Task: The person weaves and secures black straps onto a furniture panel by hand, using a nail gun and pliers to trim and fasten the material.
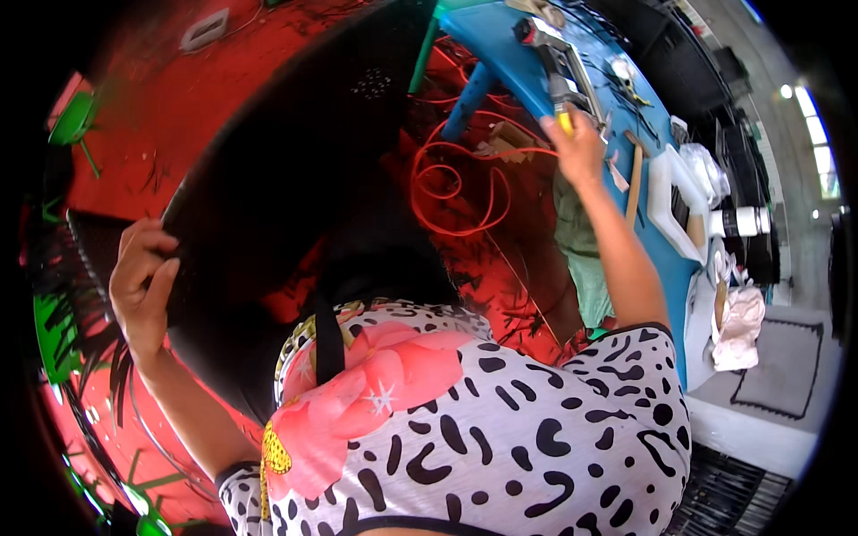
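My left hand (143, 281) is at the left, its fingers curled at the edge of a large black curved sheet (277, 170). The sheet stretches from my lap toward the far side, its surface too dark to make out. My right hand (579, 150) reaches over the near edge of the blue table (500, 40). Its fingers close around the yellow-ended part of a grey and black tool (561, 89), whose exact kind I cannot make out. An orange hose (487, 154) runs from a loose coil up to that hand.
On the table lie a wooden-handled tool (635, 183), a white foam frame (668, 201) and a crumpled plastic bag (702, 170). Green cloth (581, 223) hangs below its edge. Dark scraps litter the red floor (214, 80). A green stool (73, 121) stands far left.
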A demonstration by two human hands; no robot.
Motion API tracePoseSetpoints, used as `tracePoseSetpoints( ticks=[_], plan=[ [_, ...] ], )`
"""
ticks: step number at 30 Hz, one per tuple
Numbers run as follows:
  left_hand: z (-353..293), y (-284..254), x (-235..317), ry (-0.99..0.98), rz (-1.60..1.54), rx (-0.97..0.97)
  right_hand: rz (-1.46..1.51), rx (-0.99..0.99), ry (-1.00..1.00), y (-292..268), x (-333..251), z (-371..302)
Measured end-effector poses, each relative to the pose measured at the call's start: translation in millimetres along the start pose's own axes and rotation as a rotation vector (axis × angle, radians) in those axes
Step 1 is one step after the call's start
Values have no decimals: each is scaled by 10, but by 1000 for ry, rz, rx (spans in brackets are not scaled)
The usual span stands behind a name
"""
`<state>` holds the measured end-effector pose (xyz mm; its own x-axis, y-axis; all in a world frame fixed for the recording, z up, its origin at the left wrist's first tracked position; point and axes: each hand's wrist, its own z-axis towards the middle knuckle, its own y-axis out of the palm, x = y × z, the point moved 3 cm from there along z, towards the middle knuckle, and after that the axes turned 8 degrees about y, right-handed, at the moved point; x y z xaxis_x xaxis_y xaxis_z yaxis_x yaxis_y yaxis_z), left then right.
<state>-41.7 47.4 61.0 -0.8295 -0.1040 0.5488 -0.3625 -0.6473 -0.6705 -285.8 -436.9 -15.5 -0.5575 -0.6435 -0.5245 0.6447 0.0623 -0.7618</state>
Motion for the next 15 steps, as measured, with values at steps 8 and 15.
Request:
tracePoseSetpoints(
  ticks=[8,15],
  plan=[
    [-128,58,-164,-192,-370,277,-434,213,433,-733,1747,542],
    [-158,-38,-377,-168,-486,368,-238,161,-325,425,217,227]
  ],
)
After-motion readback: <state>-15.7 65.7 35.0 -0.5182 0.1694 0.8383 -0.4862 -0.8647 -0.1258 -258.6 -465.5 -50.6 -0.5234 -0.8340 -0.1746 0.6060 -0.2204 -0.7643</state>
